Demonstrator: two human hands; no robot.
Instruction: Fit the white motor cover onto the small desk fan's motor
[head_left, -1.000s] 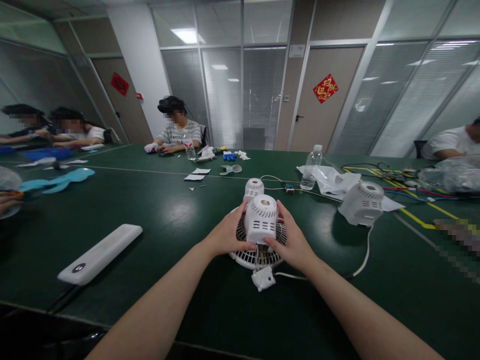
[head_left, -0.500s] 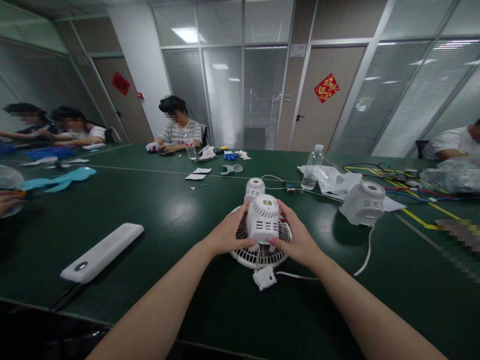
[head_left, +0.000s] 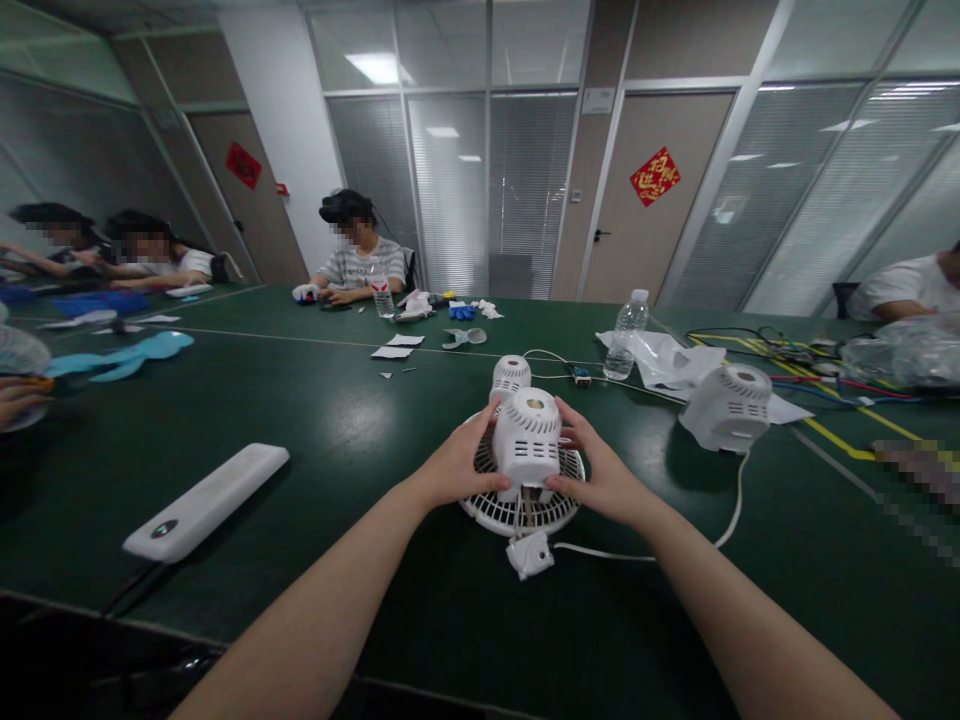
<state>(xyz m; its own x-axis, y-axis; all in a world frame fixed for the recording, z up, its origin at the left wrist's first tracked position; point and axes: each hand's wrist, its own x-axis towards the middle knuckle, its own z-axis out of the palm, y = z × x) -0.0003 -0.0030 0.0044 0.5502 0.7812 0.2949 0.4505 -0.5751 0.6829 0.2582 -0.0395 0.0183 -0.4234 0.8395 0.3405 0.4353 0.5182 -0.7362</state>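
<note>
Both my hands grip a white vented fan motor cover (head_left: 527, 440) from its two sides. My left hand (head_left: 457, 465) has its thumb at the cover's near lower edge and its fingers around the left side. On the opposite side my right hand (head_left: 596, 468) holds it the same way. Under the cover lies a round white fan grille (head_left: 491, 515), with wires showing below the cover's front. A small white plastic piece (head_left: 530, 555) with a cord hangs or lies at the grille's near edge. Just behind stands another white vented housing (head_left: 511, 374), partly hidden.
A third white vented housing (head_left: 727, 408) with a cord sits to the right. Beyond are a water bottle (head_left: 628, 335), a plastic bag (head_left: 671, 360) and tangled cables (head_left: 780, 345). A white power bank-like device (head_left: 210, 500) lies left. Several people sit around the green table (head_left: 330, 400).
Almost nothing differs. The right thumb has shifted slightly right along the cover's lower edge, and the view has moved a little.
</note>
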